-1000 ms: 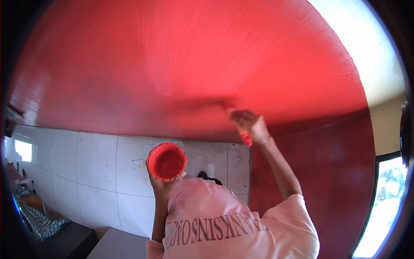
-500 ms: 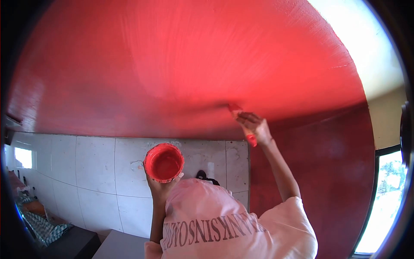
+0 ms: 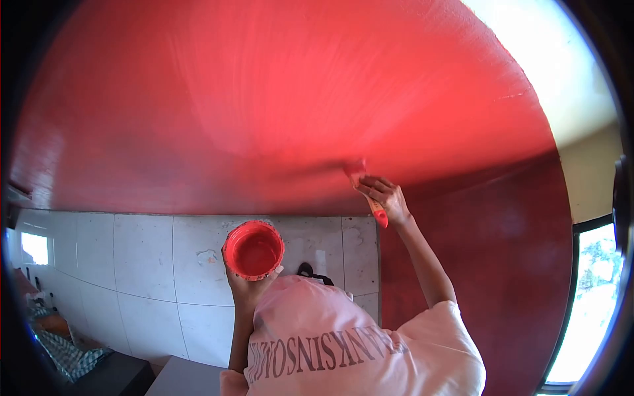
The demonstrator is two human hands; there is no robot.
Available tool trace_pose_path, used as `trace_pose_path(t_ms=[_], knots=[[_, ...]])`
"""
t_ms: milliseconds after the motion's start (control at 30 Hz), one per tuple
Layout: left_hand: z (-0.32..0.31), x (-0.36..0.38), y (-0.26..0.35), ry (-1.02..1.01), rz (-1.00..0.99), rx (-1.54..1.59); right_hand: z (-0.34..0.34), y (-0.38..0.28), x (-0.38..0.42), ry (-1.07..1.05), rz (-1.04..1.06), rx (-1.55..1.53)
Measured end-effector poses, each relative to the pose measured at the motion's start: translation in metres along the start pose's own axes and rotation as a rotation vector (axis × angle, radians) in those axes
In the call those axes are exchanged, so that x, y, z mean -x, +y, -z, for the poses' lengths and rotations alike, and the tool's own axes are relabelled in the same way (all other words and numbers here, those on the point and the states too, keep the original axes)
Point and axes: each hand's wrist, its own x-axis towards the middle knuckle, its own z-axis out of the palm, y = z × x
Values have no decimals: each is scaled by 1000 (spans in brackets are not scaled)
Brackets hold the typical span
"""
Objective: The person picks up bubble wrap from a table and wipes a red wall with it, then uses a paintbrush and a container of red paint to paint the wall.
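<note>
A round tub of red paint (image 3: 254,250) is held from below and its left side by my left hand (image 3: 247,285), its open top facing up. Closed round the handle of a paintbrush (image 3: 376,210) is my right hand (image 3: 388,198). The brush handle is wooden with a red end. Its bristles are red and rest against the red wall (image 3: 264,99), where a dark shadow stretches to the left of them. Brush streaks mark the lighter part of the wall.
White floor tiles (image 3: 145,251) lie below the wall. A darker red wall (image 3: 475,264) stands at the right, beside a bright window (image 3: 591,303). At the lower left are a checked cloth (image 3: 72,353) and a grey surface (image 3: 185,379).
My right hand and the brush have shifted slightly, with the brush turned more upright. My left hand still holds the tub; the whole view has moved a little.
</note>
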Motion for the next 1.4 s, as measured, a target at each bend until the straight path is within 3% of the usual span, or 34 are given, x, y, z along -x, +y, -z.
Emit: trace_pose_path(t_ms=[67,167,200,267,367,400,433,467,567,667,733,800,867,900,967,1033,1100,1200,1233,1267,1400], knots=[[1,0,2,3,6,0,20,23,-8,148,-180,-391],[-1,0,-4,-15,45,-12,129,5,-62,418,100,381],[-1,-1,-3,-24,46,-6,161,0,-83,692,315,408],[16,-3,-6,-34,45,22,187,-35,-108,984,259,446],[16,-2,-6,-32,50,28,156,-18,-99,849,317,518],[17,-3,-7,-37,42,19,116,3,-76,763,221,532],[18,-2,-9,-38,35,11,68,10,-58,735,147,359],[17,-2,-10,-35,29,6,49,-8,-46,554,151,399],[16,-1,-11,-34,23,19,-17,-20,-1,157,-58,130],[16,-3,-9,-56,12,63,14,-11,-19,217,-15,-92],[17,-4,-7,-74,16,62,86,-9,-51,208,91,235],[20,-6,-6,-102,12,44,155,-19,-82,413,202,321],[21,-7,-6,-128,0,17,200,-38,-95,689,144,370],[20,-7,-6,-128,3,23,208,-45,-99,847,121,401],[18,-6,-6,-120,3,34,190,-31,-97,1006,279,439],[16,-2,-9,-131,-1,36,131,-6,-70,813,109,406],[12,3,-8,-132,0,39,64,-5,-45,642,189,355],[16,1,-6,-111,8,63,-18,-7,-2,242,6,175],[15,2,-6,-107,5,63,-21,-12,1,91,-47,75],[11,6,-6,-103,-2,61,-20,-10,5,87,-46,-11],[7,13,-9,-105,-9,23,91,-11,-49,238,127,332]])
